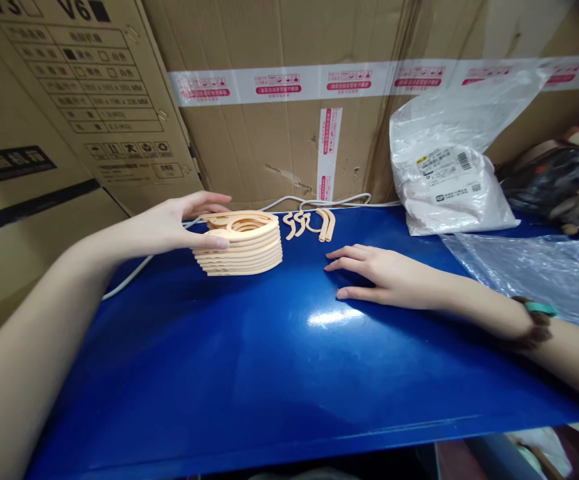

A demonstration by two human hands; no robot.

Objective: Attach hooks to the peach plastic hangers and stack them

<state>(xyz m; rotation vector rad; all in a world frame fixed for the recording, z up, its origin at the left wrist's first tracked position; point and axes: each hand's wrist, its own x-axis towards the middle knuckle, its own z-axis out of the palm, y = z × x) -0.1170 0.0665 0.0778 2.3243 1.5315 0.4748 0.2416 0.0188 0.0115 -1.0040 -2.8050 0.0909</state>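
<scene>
My left hand (169, 223) is at the left end of a neat stack of beige plastic folding hangers (244, 257). The thumb lies along the stack's near upper side, while the index finger stretches over its far side; the other fingers are mostly hidden behind. Just right of the stack, loose beige hook pieces (296, 225) and a pair of curved beige arm pieces (326, 225) lie on the blue table (249, 373). My right hand (379, 275) rests on the tabletop nearer to me than these pieces, with its fingers apart and nothing in them.
Cardboard boxes (269, 143) wall off the back and left. A white cable (142, 270) runs along the table's rear. At the back right stands a labelled white plastic bag (449, 180), with clear plastic wrapping (534, 267) in front of it. Dark bagged items (554, 177) sit at far right.
</scene>
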